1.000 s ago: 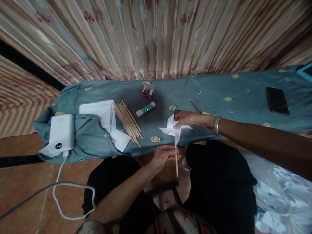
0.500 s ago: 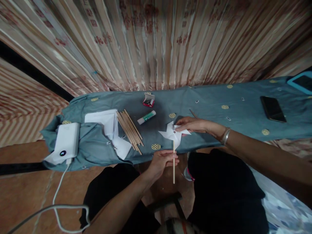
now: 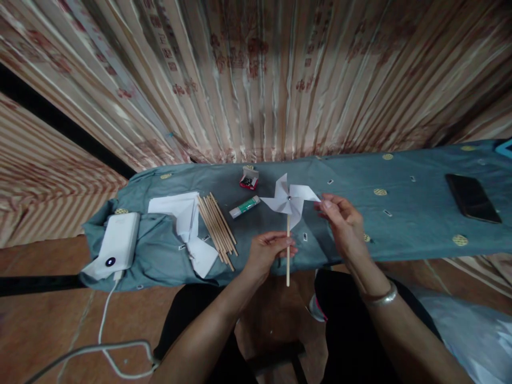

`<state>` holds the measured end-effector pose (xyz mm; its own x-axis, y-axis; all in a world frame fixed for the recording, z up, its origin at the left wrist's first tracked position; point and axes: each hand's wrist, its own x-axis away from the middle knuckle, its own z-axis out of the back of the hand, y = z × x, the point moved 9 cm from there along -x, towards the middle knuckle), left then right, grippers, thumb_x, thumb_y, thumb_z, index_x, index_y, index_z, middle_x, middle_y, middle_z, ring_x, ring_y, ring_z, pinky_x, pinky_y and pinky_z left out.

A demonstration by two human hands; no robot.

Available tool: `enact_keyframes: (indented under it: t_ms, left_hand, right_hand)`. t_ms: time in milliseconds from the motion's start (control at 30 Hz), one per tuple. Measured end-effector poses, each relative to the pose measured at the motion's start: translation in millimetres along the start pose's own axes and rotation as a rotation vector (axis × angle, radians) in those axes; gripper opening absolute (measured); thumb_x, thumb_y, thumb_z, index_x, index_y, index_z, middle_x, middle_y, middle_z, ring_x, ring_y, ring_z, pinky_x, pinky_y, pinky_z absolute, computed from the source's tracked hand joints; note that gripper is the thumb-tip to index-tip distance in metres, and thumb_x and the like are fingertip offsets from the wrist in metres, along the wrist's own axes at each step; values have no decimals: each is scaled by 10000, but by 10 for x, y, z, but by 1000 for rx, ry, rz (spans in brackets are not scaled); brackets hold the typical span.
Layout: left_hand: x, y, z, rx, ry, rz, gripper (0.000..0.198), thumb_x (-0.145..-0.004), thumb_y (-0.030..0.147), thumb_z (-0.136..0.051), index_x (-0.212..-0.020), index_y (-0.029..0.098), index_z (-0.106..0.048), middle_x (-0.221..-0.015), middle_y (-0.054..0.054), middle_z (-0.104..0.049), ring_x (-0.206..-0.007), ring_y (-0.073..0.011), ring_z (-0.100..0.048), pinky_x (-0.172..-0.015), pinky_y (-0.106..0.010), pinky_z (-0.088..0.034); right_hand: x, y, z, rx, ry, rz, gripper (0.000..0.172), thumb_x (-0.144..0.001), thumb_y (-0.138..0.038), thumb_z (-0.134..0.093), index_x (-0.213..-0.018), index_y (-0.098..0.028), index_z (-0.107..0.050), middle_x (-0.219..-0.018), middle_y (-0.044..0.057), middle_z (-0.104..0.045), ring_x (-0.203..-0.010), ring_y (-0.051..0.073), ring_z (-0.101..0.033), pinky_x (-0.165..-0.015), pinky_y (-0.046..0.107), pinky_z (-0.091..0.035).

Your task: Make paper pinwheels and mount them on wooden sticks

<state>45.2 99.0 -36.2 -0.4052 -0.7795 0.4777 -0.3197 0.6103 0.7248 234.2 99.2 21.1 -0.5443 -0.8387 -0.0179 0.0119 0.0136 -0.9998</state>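
Note:
A white paper pinwheel [image 3: 295, 205] with a small round metal pin at its centre stands upright on a thin wooden stick [image 3: 288, 266]. My left hand [image 3: 264, 253] is closed around that stick below the blades, thumb and fingers pinching it. At the tip of the right-hand blade, the thumb and fingers of my right hand [image 3: 344, 224] come together on the paper. Left of the pinwheel lie a glue stick [image 3: 245, 206] with a green label and a small open red-and-white box [image 3: 249, 178] of metal pins.
Several wooden sticks [image 3: 218, 226] lie in a bundle beside folded white paper pieces [image 3: 188, 218]. A white power bank [image 3: 120, 240] with a cable is at the left end of the cloth-covered table [image 3: 412, 218]. To the right rests a black phone [image 3: 473, 197].
My right hand has drawn back from the pinwheel's centre to the tip of its right blade. The pinwheel is held a little higher, still by my left hand. The view has shifted slightly.

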Motion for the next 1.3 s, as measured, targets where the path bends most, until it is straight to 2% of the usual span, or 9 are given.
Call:
enact_keyframes:
  t_ms: [167, 333, 533, 767, 833, 900, 1033, 1133, 1300]
  left_hand:
    - [-112, 3, -145, -17, -10, -16, 420, -508, 327, -922, -802, 98, -729, -701, -66, -732, -590, -173, -689, -673, -324, -575]
    - [-193, -27, -239, -35, -22, -27, 393, -522, 330, -913, -789, 105, -733, -713, -70, -738, -606, -178, -694, -687, -329, -578]
    - [-267, -61, -247, -43, -29, -31, 424, -503, 338, -918, -808, 104, -738, -711, -65, -740, -614, -173, -695, -680, -316, -578]
    - [-330, -65, -201, -9, 4, -37, 441, -453, 321, -939, -788, 108, -748, -685, -48, -734, -588, -150, -683, -652, -283, -578]
    - [-337, -56, -175, -7, 28, -38, 422, -458, 301, -940, -780, 104, -751, -690, -48, -732, -585, -143, -678, -636, -273, -577]
    - [-339, -50, -151, -16, 44, -41, 403, -474, 289, -937, -779, 99, -755, -704, -50, -730, -587, -137, -669, -633, -276, -580]
    - [-339, -90, -123, -41, 47, -27, 401, -476, 288, -939, -782, 99, -762, -769, -61, -737, -603, -128, -649, -648, -299, -585]
    - [-339, -150, -124, -51, 38, 6, 399, -471, 291, -942, -771, 99, -761, -724, -55, -724, -601, -131, -640, -648, -307, -581]
    - [-333, -173, -148, -47, 20, 33, 419, -447, 305, -950, -766, 102, -768, -696, -45, -716, -585, -118, -631, -640, -288, -571]
  right_hand:
    - [36, 106, -101, -3, -65, -43, 520, -606, -591, -797, -930, -246, -581, -814, 16, -699, -806, 190, -670, -824, 363, -520]
    - [-21, 242, -175, -16, -172, -154, 492, -572, -522, -815, -919, -259, -585, -726, -24, -673, -637, 163, -621, -680, 335, -513]
    - [-66, 283, -100, -109, -129, -204, 459, -540, -454, -833, -887, -247, -614, -658, -49, -646, -548, 122, -557, -609, 293, -480]
    - [14, 180, -231, 16, -271, -126, 441, -582, -561, -803, -806, -247, -589, -589, -51, -611, -553, 146, -568, -599, 309, -483]
    - [-27, 119, -128, 100, -243, -75, 402, -646, -592, -763, -728, -233, -601, -548, -38, -592, -512, 132, -527, -551, 292, -455]
    - [-114, 54, 79, 150, -129, -21, 381, -718, -596, -717, -708, -226, -626, -563, -17, -611, -510, 128, -519, -537, 284, -452]
    - [-273, -49, 452, 57, 108, 109, 366, -664, -526, -798, -857, -232, -695, -863, 34, -742, -820, 190, -677, -760, 334, -546]
    - [-350, 2, 457, -41, 80, 98, 385, -634, -503, -830, -903, -243, -737, -970, 39, -760, -927, 200, -689, -832, 349, -552]
    - [-371, 138, 379, -127, 18, -58, 400, -537, -506, -887, -820, -248, -773, -754, -8, -742, -663, 117, -652, -635, 242, -536]
